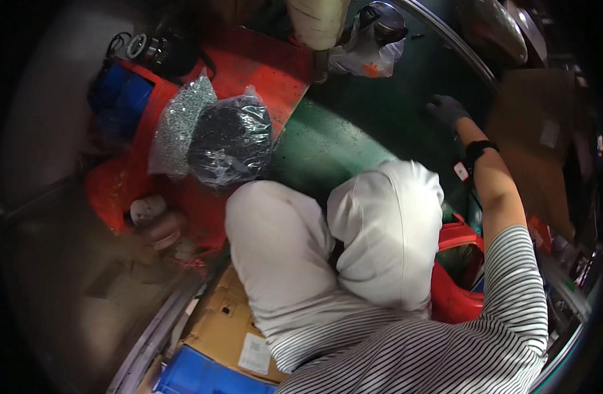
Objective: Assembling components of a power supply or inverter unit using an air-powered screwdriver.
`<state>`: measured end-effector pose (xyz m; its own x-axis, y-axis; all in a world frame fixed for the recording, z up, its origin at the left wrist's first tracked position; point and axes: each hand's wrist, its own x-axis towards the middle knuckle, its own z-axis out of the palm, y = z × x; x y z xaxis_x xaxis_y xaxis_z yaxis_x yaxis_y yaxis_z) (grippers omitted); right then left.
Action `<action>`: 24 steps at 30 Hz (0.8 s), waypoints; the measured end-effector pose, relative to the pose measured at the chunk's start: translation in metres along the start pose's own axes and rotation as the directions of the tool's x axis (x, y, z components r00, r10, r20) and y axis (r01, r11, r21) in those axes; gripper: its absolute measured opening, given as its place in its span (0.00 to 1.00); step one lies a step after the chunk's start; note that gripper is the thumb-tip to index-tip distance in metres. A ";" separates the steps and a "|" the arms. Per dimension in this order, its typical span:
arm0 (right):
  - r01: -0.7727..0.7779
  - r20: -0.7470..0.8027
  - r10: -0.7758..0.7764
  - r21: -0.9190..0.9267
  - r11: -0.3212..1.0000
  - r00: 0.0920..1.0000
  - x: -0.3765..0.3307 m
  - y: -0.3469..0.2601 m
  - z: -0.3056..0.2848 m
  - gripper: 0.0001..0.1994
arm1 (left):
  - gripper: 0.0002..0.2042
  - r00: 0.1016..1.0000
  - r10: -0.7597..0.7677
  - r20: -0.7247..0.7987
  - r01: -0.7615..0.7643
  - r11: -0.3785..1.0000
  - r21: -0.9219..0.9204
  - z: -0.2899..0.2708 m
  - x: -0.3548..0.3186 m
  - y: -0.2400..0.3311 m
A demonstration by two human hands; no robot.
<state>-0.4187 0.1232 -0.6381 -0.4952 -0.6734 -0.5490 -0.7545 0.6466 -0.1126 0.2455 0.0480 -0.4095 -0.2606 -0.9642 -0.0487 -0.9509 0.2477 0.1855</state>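
Right hand (448, 109), dark-gloved, reaches out over the dark green floor (354, 131), fingers spread, gripping nothing. Open floor around it; a brown cardboard box (538, 138) sits just beside the wrist. Left hand out of sight. Clear plastic bag of black small parts (229, 141) rests on the red tray (262, 65), well apart, left of the knees.

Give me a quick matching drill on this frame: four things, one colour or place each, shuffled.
Things:
1. right hand
2. bag of black parts
3. bag of silvery parts
4. stool

Descriptions:
A. red plastic, under the person's right side
B. clear bag, left of the black one
C. dark glove, reaching out over the green floor
D. on the red tray, by the left knee

Pairs: 1-C, 2-D, 3-B, 4-A
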 end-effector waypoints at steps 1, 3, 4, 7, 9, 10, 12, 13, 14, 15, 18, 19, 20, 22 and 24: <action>0.015 -0.055 -0.017 -0.035 0.999 0.998 0.007 0.005 0.001 0.24 | 0.17 1.000 0.001 0.018 -0.001 1.000 -0.015 0.027 0.009 0.011; 0.016 -0.002 -0.016 -0.027 1.000 1.000 0.022 0.018 0.004 0.25 | 0.18 0.999 -0.003 0.054 0.005 0.999 -0.037 0.079 0.022 0.032; 0.013 0.007 -0.013 -0.027 1.000 1.000 0.029 0.025 0.005 0.25 | 0.18 0.997 -0.012 0.075 0.016 0.999 -0.052 0.103 0.028 0.042; 0.069 -0.084 -0.076 -0.078 0.995 0.994 0.058 0.045 0.016 0.26 | 0.18 0.993 -0.047 0.108 0.055 0.995 -0.080 0.167 0.041 0.072; 0.064 -0.055 -0.070 -0.102 0.993 0.996 0.084 0.059 0.021 0.25 | 0.18 0.988 -0.076 0.136 0.088 0.992 -0.090 0.202 0.045 0.092; 0.048 -0.040 -0.053 -0.110 0.993 0.998 0.098 0.063 0.023 0.25 | 0.18 0.984 -0.093 0.153 0.108 0.990 -0.091 0.219 0.047 0.103; 0.073 0.033 -0.070 -0.105 0.992 0.997 0.124 0.074 0.029 0.26 | 0.18 0.974 -0.113 0.196 0.133 0.987 -0.090 0.249 0.043 0.125; 0.091 0.056 -0.087 -0.087 0.992 0.995 0.136 0.079 0.030 0.26 | 0.18 0.969 -0.131 0.208 0.151 0.985 -0.084 0.261 0.040 0.132; 0.147 -0.012 -0.149 -0.109 0.983 0.989 0.149 0.085 0.032 0.27 | 0.18 0.964 -0.144 0.225 0.167 0.983 -0.083 0.274 0.038 0.140; 0.213 -0.087 -0.224 -0.119 0.970 0.971 0.160 0.090 0.037 0.27 | 0.18 0.957 -0.158 0.243 0.181 0.980 -0.078 0.285 0.036 0.146; 0.244 -0.145 -0.286 -0.249 0.937 0.947 0.196 0.101 0.042 0.30 | 0.19 0.938 -0.202 0.283 0.230 0.971 -0.069 0.310 0.035 0.153; 0.246 -0.153 -0.306 -0.317 0.916 0.940 0.209 0.100 0.040 0.30 | 0.19 0.932 -0.221 0.287 0.250 0.966 -0.067 0.315 0.034 0.154; 0.252 -0.176 -0.317 -0.315 0.915 0.932 0.224 0.096 0.039 0.31 | 0.19 0.928 -0.236 0.288 0.263 0.963 -0.059 0.318 0.034 0.152; 0.228 -0.213 -0.310 -0.338 0.913 0.927 0.250 0.083 0.030 0.32 | 0.19 0.923 -0.257 0.285 0.283 0.958 -0.052 0.323 0.034 0.151; 0.171 -0.219 -0.271 -0.386 0.906 0.937 0.272 0.069 0.016 0.31 | 0.19 0.920 -0.270 0.284 0.295 0.954 -0.046 0.325 0.033 0.150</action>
<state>-0.5986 -0.0096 -0.8083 -0.3546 -0.8847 -0.3025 -0.9350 0.3325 0.1235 0.0396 0.0840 -0.7020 -0.0302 -0.9271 -0.3735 -0.9767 -0.0520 0.2080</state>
